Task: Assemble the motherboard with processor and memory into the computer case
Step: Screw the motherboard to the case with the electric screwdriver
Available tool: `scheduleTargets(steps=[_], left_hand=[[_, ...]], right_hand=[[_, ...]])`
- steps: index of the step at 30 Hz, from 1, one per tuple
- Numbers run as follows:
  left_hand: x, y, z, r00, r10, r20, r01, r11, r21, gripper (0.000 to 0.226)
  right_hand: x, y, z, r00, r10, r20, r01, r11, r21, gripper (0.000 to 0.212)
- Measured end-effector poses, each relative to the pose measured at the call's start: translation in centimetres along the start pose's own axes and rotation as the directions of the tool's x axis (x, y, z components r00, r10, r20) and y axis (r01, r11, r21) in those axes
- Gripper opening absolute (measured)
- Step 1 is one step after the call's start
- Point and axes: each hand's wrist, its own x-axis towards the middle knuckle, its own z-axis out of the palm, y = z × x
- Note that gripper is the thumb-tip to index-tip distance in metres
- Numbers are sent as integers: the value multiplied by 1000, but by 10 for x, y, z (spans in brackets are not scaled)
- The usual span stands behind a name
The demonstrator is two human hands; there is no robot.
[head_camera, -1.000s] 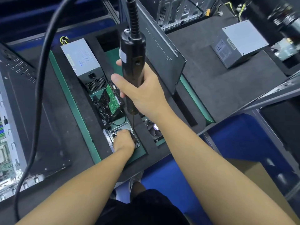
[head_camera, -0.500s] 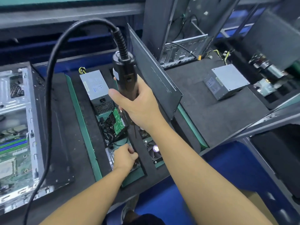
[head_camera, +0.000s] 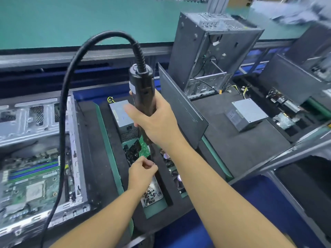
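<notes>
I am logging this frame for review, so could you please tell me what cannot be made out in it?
Head view:
Bit of the screwdriver: too thin and dark to trace below the right hand.
Whether the left hand pinches anything: too small, curled fingers cover it.
Contents of the metal tray: partly covered by the left hand, blurred.
The computer case and motherboard: cut off by the left edge.
Top right corner: motion blur.

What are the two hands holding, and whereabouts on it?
Right hand grips the electric screwdriver around its barrel's lower half. Left hand pinches its fingertips together; whether they hold anything cannot be told.
</notes>
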Motion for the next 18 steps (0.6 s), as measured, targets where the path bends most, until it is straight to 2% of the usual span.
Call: scheduleTargets(steps=[3, 7, 12, 18], left_hand=[[4, 16, -17, 998, 58, -9, -58, 990, -129, 14], [6, 40, -52, 995, 85, -49, -97, 934, -343, 17], [11, 58, -113, 984, 156, -90, -178, 921, -347, 8], [6, 53, -193, 980, 172, -99, -198, 898, -392, 15]], right_hand=[[3, -25, 15, 998, -52, -21, 52, 999, 4, 29], [9, -68, 36, 991, -123, -51, 123, 992, -5, 17], [17, -110, 73, 972, -223, -74, 227, 973, 45, 18], [25, -131, 135, 971, -231, -53, 237, 961, 146, 26]])
